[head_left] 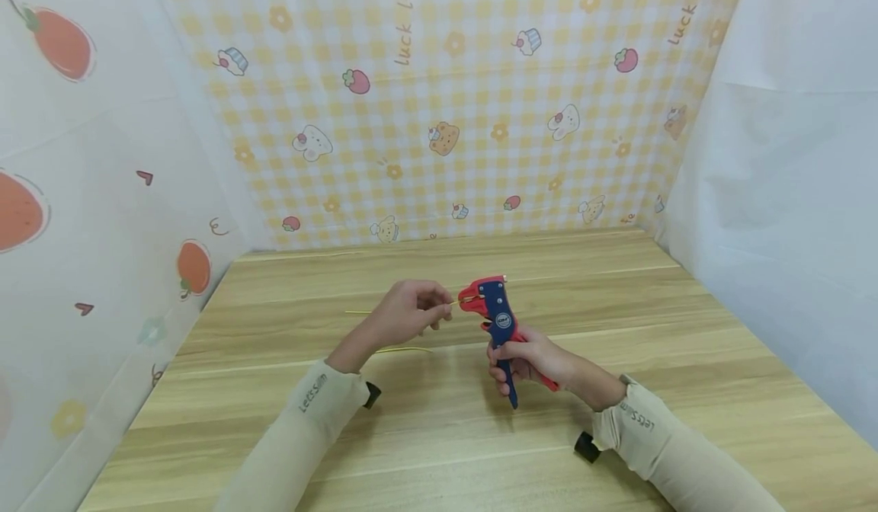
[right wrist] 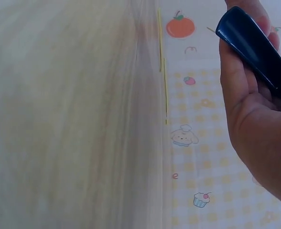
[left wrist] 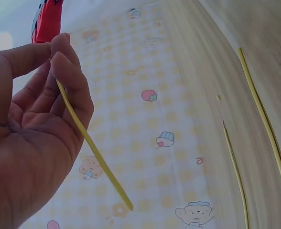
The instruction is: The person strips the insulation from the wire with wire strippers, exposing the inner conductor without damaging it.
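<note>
My left hand [head_left: 405, 315] pinches a short yellow wire [left wrist: 95, 150] between thumb and fingertips, its free tail slanting down past the palm in the left wrist view. The wire's other end reaches the nose of a red and blue wire stripper [head_left: 501, 318]. My right hand [head_left: 538, 358] grips that tool by its handles, nose pointing left toward the left hand. In the right wrist view the dark blue handle [right wrist: 253, 45] crosses the fingers, and the tool's head is out of frame. The left fingers hide part of the wire.
On the wooden table [head_left: 439, 451] lie a yellow wire [left wrist: 269, 129] and a thinner-looking one [left wrist: 234, 164] with a reddish tip. A tiny yellow scrap [left wrist: 218, 98] lies beside that tip. A checked cloth [head_left: 439, 100] hangs behind the table, with pale cloths at both sides.
</note>
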`<state>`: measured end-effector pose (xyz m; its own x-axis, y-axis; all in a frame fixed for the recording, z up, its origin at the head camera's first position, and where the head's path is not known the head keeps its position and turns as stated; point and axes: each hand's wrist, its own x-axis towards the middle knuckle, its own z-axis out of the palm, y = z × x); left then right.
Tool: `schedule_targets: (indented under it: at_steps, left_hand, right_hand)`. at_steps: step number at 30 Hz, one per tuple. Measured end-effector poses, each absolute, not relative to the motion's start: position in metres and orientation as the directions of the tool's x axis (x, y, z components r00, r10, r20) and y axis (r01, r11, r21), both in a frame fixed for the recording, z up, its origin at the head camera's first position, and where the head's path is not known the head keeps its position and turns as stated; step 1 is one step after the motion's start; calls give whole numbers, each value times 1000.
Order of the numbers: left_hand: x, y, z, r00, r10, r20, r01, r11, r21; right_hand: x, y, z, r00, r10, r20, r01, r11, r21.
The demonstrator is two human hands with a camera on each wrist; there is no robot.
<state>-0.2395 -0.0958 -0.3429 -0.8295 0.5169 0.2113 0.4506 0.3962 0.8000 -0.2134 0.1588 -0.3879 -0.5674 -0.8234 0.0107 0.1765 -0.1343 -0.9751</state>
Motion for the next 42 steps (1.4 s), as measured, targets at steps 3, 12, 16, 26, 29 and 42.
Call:
schedule_targets:
  at_steps: [3,12,16,26,29,42]
  left_hand:
    - [-239,-98,-344,-824,517,233,470,392,791]
    - [-241,-99,-345,-822,516,243,474,383,793]
    - [-240,-98,-344,-822,516,244,475,383,792]
    - [-238,-96,-341,-826,513,231,464,389,796]
    - [-237,-97,-341,-831,511,220,454,396,798]
    - [-242,-107,-346,-820,513,254,498,420,759]
  right_hand:
    - [-213,159,-387,-566,-824,6,188,-137,-973]
    - [-212,159,-386,-565,-825,6,191,-138,-972]
    - [-213,159,-386,-560,-828,3,184,-128,-975]
    - [-212,158,-386,-565,-825,-3,195,-130,-972]
    - [-213,159,-386,-566,-824,-1,189,-129,-973]
    - [-213,162,-386,-568,-823,9,179,-134,-975]
